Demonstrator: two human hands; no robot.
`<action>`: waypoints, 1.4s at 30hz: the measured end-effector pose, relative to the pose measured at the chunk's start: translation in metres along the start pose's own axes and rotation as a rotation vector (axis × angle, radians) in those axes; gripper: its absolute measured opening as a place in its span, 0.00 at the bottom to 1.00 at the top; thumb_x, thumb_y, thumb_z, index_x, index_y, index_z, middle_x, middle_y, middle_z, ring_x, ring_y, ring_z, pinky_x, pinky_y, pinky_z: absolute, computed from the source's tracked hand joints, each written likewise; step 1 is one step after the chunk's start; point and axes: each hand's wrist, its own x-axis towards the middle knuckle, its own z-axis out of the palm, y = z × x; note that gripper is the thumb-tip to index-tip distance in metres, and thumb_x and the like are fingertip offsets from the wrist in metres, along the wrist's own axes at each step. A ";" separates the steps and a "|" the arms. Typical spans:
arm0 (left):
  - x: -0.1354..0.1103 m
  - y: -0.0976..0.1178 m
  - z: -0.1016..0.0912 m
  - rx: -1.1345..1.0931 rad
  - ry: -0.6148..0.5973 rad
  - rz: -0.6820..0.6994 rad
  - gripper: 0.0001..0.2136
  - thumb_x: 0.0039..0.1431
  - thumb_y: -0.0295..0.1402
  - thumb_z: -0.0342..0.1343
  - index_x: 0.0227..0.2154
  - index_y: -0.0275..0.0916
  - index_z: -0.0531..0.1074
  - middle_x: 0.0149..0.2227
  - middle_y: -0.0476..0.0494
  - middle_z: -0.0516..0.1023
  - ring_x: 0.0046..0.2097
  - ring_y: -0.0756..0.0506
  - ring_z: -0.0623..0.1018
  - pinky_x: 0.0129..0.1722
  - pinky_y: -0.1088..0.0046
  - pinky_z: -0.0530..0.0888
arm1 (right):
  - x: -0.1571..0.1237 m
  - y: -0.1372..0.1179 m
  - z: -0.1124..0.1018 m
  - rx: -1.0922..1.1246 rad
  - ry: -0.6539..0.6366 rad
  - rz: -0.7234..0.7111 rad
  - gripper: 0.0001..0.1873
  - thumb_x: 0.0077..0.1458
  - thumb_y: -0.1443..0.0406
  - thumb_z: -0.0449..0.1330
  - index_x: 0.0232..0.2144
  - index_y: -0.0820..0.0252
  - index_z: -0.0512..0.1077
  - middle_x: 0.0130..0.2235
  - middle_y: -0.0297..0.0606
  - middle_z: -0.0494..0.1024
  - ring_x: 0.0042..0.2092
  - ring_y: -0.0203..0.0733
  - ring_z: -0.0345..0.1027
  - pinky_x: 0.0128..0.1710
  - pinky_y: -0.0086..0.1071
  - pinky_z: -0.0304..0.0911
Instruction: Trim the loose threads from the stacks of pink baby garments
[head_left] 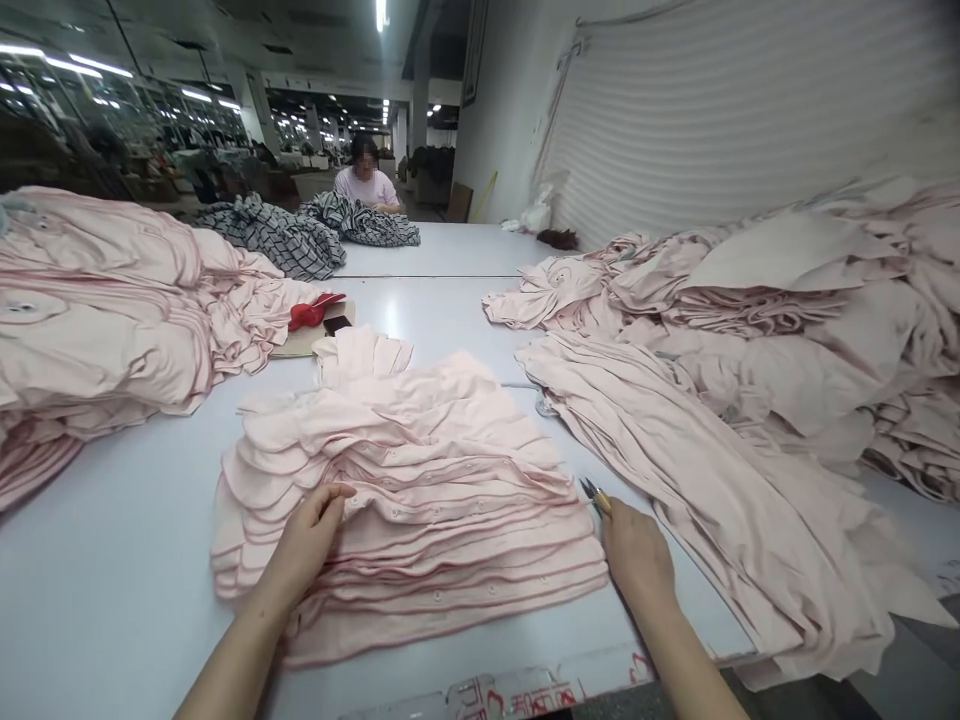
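A fanned stack of pale pink garments [420, 480] with small buttons and red-edged hems lies on the white table [112, 580] right in front of me. My left hand [307, 540] rests on the stack's left side, fingers curled onto the edges of the upper layers. My right hand [634, 550] sits at the stack's right edge, closed round a small pair of thread snips [592, 492] whose dark tips point up and left toward the cloth.
Big heaps of pink garments fill the left [97, 320] and right [765, 350] of the table. A red object [313, 312] lies on brown card behind the stack. Far back, a seated person [366, 180] works by checked grey fabric [292, 235].
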 end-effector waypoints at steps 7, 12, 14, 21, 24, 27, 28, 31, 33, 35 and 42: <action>0.012 -0.005 0.006 0.017 -0.101 0.070 0.21 0.46 0.46 0.56 0.41 0.39 0.74 0.45 0.40 0.79 0.49 0.37 0.76 0.51 0.59 0.70 | 0.012 -0.013 -0.017 0.114 0.063 0.147 0.14 0.57 0.63 0.46 0.30 0.60 0.70 0.24 0.42 0.66 0.29 0.49 0.61 0.29 0.37 0.55; 0.014 -0.006 0.008 0.116 -0.069 0.111 0.16 0.48 0.43 0.53 0.38 0.41 0.74 0.43 0.42 0.80 0.48 0.37 0.77 0.48 0.60 0.71 | 0.021 -0.060 -0.043 0.247 0.123 0.185 0.22 0.61 0.55 0.42 0.35 0.63 0.70 0.31 0.48 0.72 0.34 0.51 0.66 0.31 0.38 0.61; 0.015 -0.007 0.008 0.107 -0.078 0.120 0.16 0.48 0.43 0.53 0.38 0.41 0.74 0.42 0.42 0.81 0.46 0.38 0.78 0.46 0.61 0.72 | 0.021 -0.105 -0.054 0.343 0.065 0.111 0.21 0.62 0.54 0.45 0.39 0.60 0.71 0.33 0.44 0.75 0.34 0.46 0.68 0.32 0.34 0.63; 0.017 -0.012 0.008 0.037 -0.110 0.094 0.17 0.47 0.40 0.53 0.40 0.41 0.75 0.45 0.42 0.80 0.50 0.38 0.77 0.51 0.59 0.71 | 0.023 -0.271 -0.086 0.725 -0.332 -0.197 0.11 0.63 0.59 0.54 0.36 0.56 0.74 0.34 0.35 0.77 0.36 0.42 0.70 0.35 0.30 0.58; 0.018 -0.013 0.008 0.003 -0.120 0.098 0.17 0.46 0.39 0.52 0.40 0.41 0.75 0.45 0.42 0.80 0.50 0.38 0.77 0.53 0.60 0.70 | 0.020 -0.292 -0.085 0.636 -0.324 -0.282 0.07 0.60 0.64 0.57 0.39 0.55 0.76 0.34 0.35 0.77 0.38 0.42 0.69 0.36 0.30 0.56; 0.019 -0.014 0.009 -0.009 -0.125 0.094 0.17 0.45 0.38 0.52 0.39 0.41 0.75 0.45 0.43 0.81 0.50 0.39 0.77 0.53 0.60 0.70 | 0.016 -0.295 -0.078 0.602 -0.280 -0.300 0.10 0.58 0.68 0.58 0.41 0.55 0.76 0.36 0.35 0.78 0.39 0.43 0.69 0.37 0.30 0.55; 0.019 -0.014 0.009 -0.008 -0.129 0.091 0.17 0.45 0.37 0.52 0.39 0.41 0.75 0.45 0.43 0.81 0.50 0.39 0.77 0.54 0.60 0.70 | 0.015 -0.295 -0.075 0.601 -0.272 -0.299 0.10 0.57 0.69 0.59 0.41 0.55 0.76 0.36 0.35 0.78 0.39 0.42 0.69 0.37 0.30 0.55; 0.019 -0.013 0.008 -0.004 -0.141 0.083 0.17 0.45 0.37 0.51 0.39 0.41 0.75 0.45 0.43 0.80 0.50 0.39 0.77 0.54 0.60 0.69 | 0.014 -0.296 -0.070 0.604 -0.264 -0.286 0.09 0.56 0.70 0.59 0.39 0.56 0.76 0.35 0.35 0.78 0.38 0.42 0.69 0.36 0.30 0.54; 0.019 -0.011 0.008 -0.002 -0.139 0.069 0.17 0.45 0.36 0.52 0.40 0.41 0.75 0.45 0.43 0.80 0.51 0.39 0.77 0.54 0.60 0.69 | 0.014 -0.296 -0.070 0.605 -0.261 -0.259 0.08 0.56 0.70 0.59 0.37 0.57 0.76 0.34 0.34 0.78 0.37 0.41 0.69 0.36 0.30 0.54; 0.019 -0.009 0.008 0.001 -0.126 0.055 0.17 0.44 0.36 0.52 0.40 0.40 0.75 0.45 0.42 0.80 0.51 0.39 0.77 0.54 0.60 0.70 | 0.014 -0.295 -0.070 0.618 -0.255 -0.220 0.06 0.57 0.68 0.59 0.35 0.57 0.76 0.33 0.35 0.78 0.36 0.41 0.69 0.35 0.30 0.53; 0.022 -0.008 0.013 0.049 -0.110 0.109 0.16 0.46 0.39 0.52 0.37 0.41 0.76 0.42 0.43 0.82 0.47 0.38 0.78 0.50 0.59 0.72 | 0.013 -0.287 -0.076 0.691 -0.322 -0.208 0.06 0.59 0.65 0.58 0.38 0.55 0.75 0.35 0.34 0.77 0.37 0.40 0.69 0.35 0.29 0.56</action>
